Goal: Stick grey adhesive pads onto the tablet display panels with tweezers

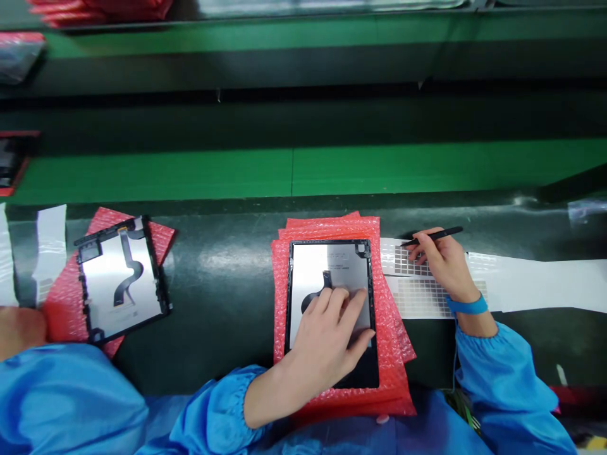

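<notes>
A tablet screen panel (332, 268) lies back side up on a stack of red bubble wrap (393, 328) in front of me. My left hand (327, 335) rests flat on the panel, fingers spread, fingertips near its black flex cable (326, 278). My right hand (439, 259) is closed round black tweezers (434, 236), whose tips touch a white sheet of small silver labels (417, 294) to the right of the panel. A blue strap (467, 306) circles my right wrist.
A second panel (121, 275) lies on red bubble wrap at the left, beside white paper strips (50, 243). A green conveyor belt (303, 170) runs across behind the dark bench. More white backing paper (535, 281) extends right. Red packs sit far left.
</notes>
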Action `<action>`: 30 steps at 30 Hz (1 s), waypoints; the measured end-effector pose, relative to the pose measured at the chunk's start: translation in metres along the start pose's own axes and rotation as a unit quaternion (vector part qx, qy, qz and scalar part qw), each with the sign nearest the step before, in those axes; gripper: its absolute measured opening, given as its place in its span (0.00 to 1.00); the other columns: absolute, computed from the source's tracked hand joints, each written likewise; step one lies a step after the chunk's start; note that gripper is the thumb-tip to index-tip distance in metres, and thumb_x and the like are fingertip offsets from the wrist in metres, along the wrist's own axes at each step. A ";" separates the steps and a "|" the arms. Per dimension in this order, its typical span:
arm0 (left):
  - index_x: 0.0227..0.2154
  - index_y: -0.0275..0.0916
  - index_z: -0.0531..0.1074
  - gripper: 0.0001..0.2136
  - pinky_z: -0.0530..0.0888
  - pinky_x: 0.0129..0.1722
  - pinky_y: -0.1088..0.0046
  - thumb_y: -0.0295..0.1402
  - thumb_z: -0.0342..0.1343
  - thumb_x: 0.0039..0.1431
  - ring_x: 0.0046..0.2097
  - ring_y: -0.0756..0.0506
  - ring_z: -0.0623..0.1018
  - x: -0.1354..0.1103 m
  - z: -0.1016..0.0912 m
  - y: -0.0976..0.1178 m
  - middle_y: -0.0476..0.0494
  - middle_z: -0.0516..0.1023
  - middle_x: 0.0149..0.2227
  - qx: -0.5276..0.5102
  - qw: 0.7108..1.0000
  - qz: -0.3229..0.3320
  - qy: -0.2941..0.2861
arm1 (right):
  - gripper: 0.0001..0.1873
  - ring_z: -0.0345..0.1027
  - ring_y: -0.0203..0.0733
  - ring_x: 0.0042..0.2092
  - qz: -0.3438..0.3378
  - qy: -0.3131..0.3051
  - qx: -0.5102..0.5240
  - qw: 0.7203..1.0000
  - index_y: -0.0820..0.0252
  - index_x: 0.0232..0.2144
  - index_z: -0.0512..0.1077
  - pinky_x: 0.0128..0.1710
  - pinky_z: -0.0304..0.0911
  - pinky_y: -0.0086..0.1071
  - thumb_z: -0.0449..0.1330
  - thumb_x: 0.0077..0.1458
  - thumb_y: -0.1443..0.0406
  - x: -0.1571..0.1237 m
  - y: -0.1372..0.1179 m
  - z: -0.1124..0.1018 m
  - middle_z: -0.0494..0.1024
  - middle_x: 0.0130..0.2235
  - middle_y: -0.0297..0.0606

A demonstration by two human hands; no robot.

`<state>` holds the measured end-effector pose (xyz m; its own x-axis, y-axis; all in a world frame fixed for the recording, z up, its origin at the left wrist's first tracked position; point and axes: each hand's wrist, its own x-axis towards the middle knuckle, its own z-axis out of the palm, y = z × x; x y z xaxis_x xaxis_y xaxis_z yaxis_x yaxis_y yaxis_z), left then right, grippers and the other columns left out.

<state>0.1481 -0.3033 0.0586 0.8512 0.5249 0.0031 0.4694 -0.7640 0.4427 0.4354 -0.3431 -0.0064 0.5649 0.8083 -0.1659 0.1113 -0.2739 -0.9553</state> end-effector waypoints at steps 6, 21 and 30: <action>0.64 0.37 0.64 0.24 0.79 0.42 0.54 0.40 0.56 0.69 0.46 0.35 0.76 -0.001 0.003 0.001 0.34 0.76 0.47 0.002 1.000 0.000 -0.002 | 0.25 0.77 0.41 0.26 0.003 0.011 0.042 0.999 0.56 0.37 0.74 0.23 0.72 0.32 0.65 0.61 0.41 -0.002 0.000 0.000 0.82 0.28 0.38; 0.62 0.29 0.68 0.21 0.80 0.43 0.58 0.35 0.47 0.73 0.48 0.34 0.79 0.001 0.001 0.019 0.30 0.79 0.47 0.099 0.994 0.033 -0.037 | 0.17 0.79 0.42 0.23 0.022 -0.119 0.179 0.976 0.53 0.39 0.69 0.21 0.74 0.33 0.63 0.68 0.47 -0.063 -0.032 0.043 0.82 0.27 0.33; 0.62 0.29 0.66 0.19 0.80 0.43 0.59 0.33 0.48 0.74 0.49 0.35 0.78 -0.005 0.007 0.022 0.32 0.77 0.46 0.095 0.995 0.029 0.000 | 0.17 0.80 0.42 0.25 0.018 -0.136 0.179 0.974 0.53 0.38 0.71 0.21 0.75 0.32 0.64 0.67 0.49 -0.070 -0.029 0.042 0.83 0.28 0.33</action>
<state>0.1560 -0.3251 0.0616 0.8779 0.4782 0.0239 0.4558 -0.8500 0.2641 0.3585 -0.3702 0.0223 0.3194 0.9232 -0.2136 -0.2243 -0.1453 -0.9636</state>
